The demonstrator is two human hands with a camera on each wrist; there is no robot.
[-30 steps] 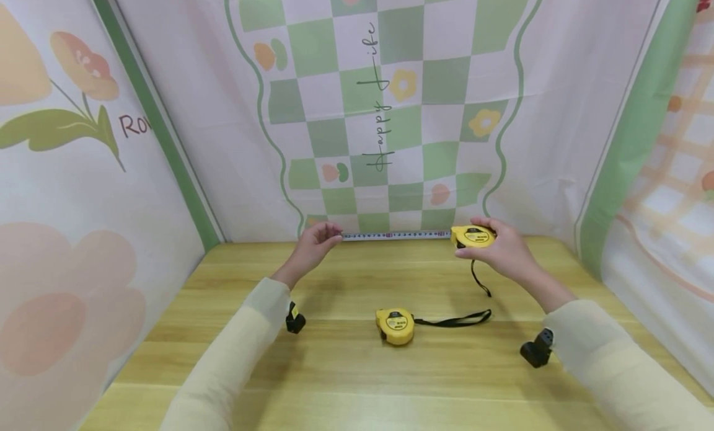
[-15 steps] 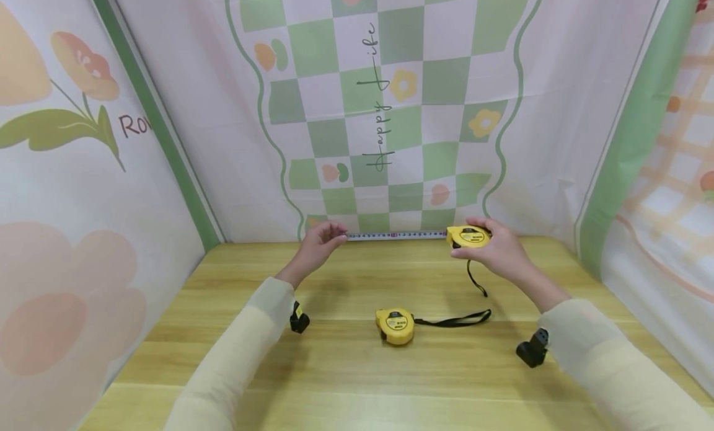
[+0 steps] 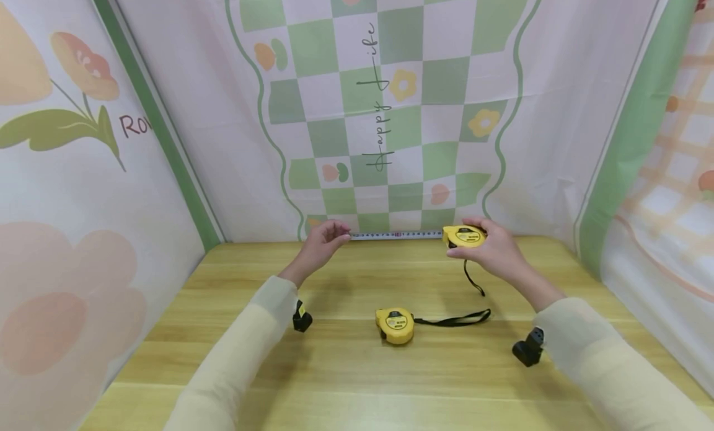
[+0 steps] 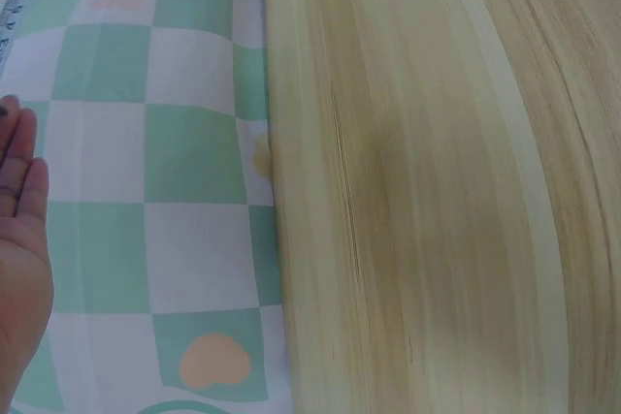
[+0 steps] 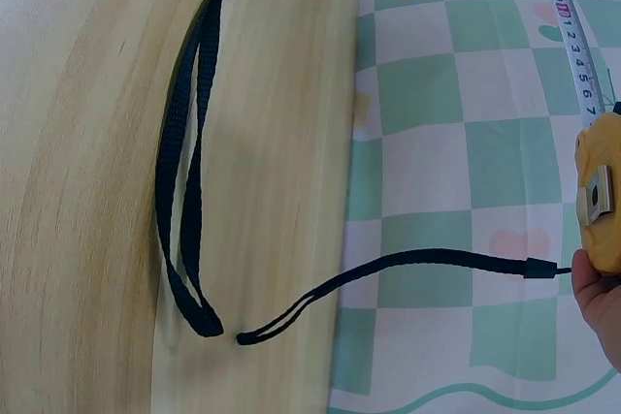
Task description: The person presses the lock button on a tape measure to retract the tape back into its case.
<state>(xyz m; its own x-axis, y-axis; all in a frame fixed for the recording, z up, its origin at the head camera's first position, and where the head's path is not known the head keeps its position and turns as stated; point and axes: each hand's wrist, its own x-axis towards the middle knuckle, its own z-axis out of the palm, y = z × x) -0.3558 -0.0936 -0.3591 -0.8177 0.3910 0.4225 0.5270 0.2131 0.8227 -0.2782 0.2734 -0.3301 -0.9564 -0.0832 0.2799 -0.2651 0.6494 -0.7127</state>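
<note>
My right hand (image 3: 493,248) grips a yellow tape measure (image 3: 465,236) raised above the far part of the table. Its white blade (image 3: 379,235) stretches left, level, to my left hand (image 3: 323,248), whose thumb and fingers pinch the blade's end. A black strap (image 5: 417,257) hangs from the held case. On the table lies a second yellow tape measure (image 3: 396,326) with its black strap (image 3: 454,321) laid out to the right. In the left wrist view the fingers (image 4: 21,162) show only at the left edge, with a piece of blade (image 4: 19,7) above them.
The wooden table (image 3: 334,381) reaches back to a checked green and white cloth (image 3: 385,127). Printed cloth walls stand at the left (image 3: 61,232) and right (image 3: 664,189). Black wrist cameras (image 3: 302,317) are worn on both forearms.
Both hands have drawn slightly closer together, the left moving right and the right moving left. Less blade shows between them. The tape measure on the table stays put.
</note>
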